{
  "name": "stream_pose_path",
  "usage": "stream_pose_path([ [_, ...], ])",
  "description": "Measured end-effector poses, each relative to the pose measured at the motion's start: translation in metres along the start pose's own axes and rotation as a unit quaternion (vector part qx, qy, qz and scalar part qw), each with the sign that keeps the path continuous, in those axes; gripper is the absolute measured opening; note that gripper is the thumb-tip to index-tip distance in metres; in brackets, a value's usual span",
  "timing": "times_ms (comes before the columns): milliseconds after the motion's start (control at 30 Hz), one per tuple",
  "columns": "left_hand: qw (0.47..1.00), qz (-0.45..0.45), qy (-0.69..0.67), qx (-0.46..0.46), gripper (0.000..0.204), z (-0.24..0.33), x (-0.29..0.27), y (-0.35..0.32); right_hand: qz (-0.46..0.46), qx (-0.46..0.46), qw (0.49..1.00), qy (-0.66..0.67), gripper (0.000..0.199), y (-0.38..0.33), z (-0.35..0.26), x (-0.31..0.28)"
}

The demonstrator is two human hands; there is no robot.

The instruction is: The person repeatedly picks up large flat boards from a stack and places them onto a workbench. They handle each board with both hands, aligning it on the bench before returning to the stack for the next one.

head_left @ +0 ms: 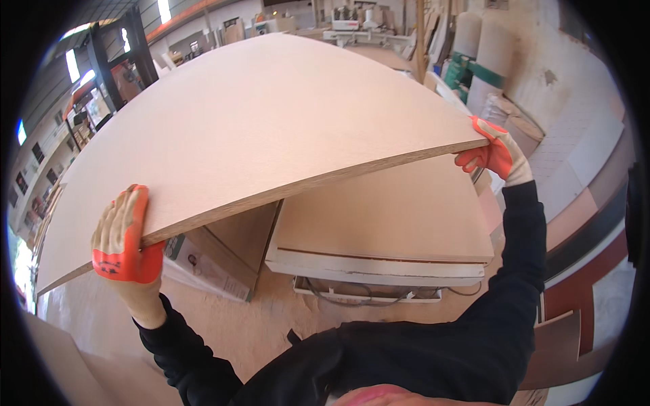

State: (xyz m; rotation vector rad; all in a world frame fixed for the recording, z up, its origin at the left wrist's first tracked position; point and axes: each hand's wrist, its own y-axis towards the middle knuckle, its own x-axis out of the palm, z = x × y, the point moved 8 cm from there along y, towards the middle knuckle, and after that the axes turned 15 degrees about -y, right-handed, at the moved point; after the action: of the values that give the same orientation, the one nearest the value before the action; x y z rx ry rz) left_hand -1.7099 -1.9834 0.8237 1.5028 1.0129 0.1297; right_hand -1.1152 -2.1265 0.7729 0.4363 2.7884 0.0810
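Left of the lower board (pixel 382 220), the left hand (pixel 126 233) clamped the large panel's (pixel 257 115) near edge. The panel spread above that board; above its right end, the right hand (pixel 496 152) clamped too. Even, firm grips seemed best.

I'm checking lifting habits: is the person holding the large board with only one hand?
No, the left hand and the right hand both grip the large board along its near edge.
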Motion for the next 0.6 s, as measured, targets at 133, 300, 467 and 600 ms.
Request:
stream_pose_path([
  [133,1.000,-0.002,0.009,0.003,0.052,0.015,0.006,-0.003,-0.046,-0.031,0.998,0.005,0.063,0.002,0.026,0.001],
  [300,0.997,-0.052,0.061,0.006,0.047,0.058,0.035,-0.018,-0.081,-0.002,0.995,0.061,0.064,0.001,0.096,0.019],
  [467,0.984,-0.163,0.012,-0.075,0.064,0.098,0.072,-0.076,-0.076,0.127,0.975,0.167,0.055,0.004,0.228,0.043],
  [600,0.973,0.144,-0.022,-0.180,0.065,0.090,0.016,-0.156,-0.014,0.262,0.958,0.118,0.053,0.005,0.325,0.057],
])
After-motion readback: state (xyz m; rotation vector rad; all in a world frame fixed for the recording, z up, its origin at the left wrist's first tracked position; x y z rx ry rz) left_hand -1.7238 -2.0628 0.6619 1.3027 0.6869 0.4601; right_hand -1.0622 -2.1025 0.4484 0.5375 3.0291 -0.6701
